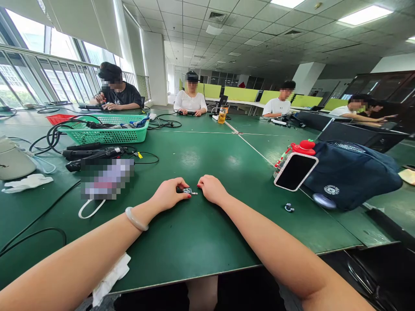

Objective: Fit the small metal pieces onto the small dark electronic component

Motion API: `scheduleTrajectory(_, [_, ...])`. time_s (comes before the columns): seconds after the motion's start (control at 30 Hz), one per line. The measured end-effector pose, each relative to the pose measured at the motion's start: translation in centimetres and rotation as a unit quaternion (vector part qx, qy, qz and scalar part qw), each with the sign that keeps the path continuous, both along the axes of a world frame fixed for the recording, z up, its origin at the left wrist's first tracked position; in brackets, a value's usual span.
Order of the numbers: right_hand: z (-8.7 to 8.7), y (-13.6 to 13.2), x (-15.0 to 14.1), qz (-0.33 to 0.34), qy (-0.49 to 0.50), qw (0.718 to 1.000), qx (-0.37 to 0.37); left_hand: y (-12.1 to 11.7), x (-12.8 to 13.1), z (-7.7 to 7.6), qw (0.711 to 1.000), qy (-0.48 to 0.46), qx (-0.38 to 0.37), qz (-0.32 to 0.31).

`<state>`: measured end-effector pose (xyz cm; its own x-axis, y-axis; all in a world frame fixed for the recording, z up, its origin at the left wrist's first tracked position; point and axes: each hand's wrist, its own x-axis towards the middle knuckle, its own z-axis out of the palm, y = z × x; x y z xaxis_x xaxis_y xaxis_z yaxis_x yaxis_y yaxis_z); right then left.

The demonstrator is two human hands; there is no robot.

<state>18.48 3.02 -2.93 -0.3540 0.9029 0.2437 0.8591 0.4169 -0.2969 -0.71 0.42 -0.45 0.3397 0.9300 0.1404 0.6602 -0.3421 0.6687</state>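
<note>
My left hand is closed on a small circuit board, pinched between thumb and fingers just above the green table. A black part of it shows by the fingertips, and a thin metallic end points right. Just to the right, my right hand is closed, its fingertips curled together a short gap away from the board's end. Whatever those fingers hold, if anything, is hidden or too small to make out. A pale bangle circles my left wrist.
On the left are a green basket with cables, black handheld tools and a blurred pouch. A phone, dark blue bag and small shiny object lie right. Several people sit around the green table.
</note>
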Motion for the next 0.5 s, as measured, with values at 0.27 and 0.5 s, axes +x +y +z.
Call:
scheduleTrajectory(0.27, [0.12,0.04,0.22,-0.019,0.027,0.999,-0.005,-0.08,0.06,-0.04,1.0,0.0,-0.003,-0.004])
scheduleTrajectory(0.5, [0.13,-0.16,0.15,0.001,0.018,1.0,-0.007,-0.02,0.02,-0.05,1.0,-0.003,-0.004,-0.005])
